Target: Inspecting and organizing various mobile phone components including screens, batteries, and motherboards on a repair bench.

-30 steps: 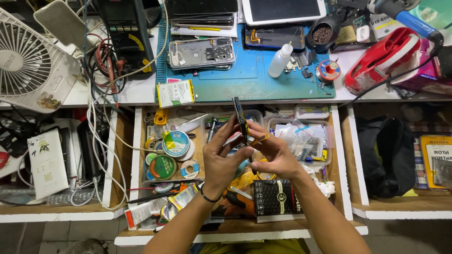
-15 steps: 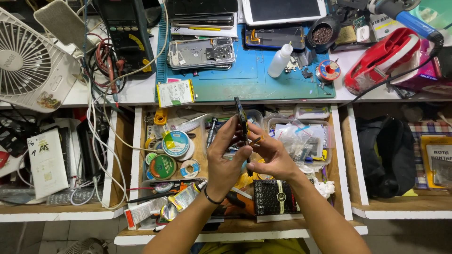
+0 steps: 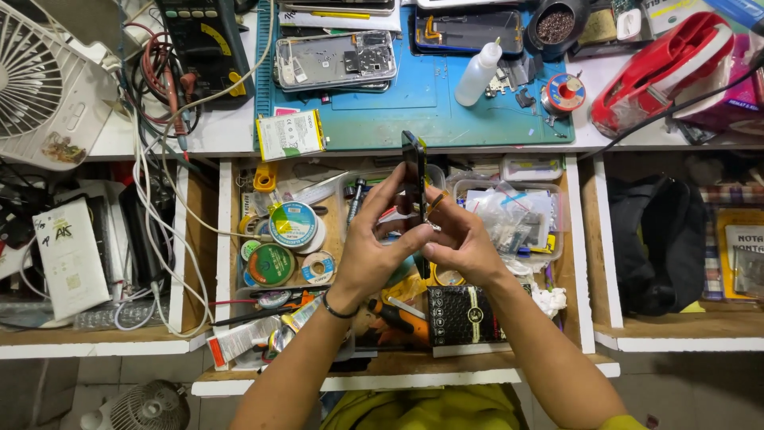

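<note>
A dark phone (image 3: pixel 413 171) is being gripped edge-on by both hands, left hand (image 3: pixel 372 243) and right hand (image 3: pixel 461 239), above the open drawer (image 3: pixel 227 239). Compared with a second ago, it is being held slightly lower, with the grip unchanged, suggesting continued close handling.

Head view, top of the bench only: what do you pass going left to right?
White fan → black multimeter → opened phone on the blue mat → white squeeze bottle → solder spool → red tape dispenser.
</note>
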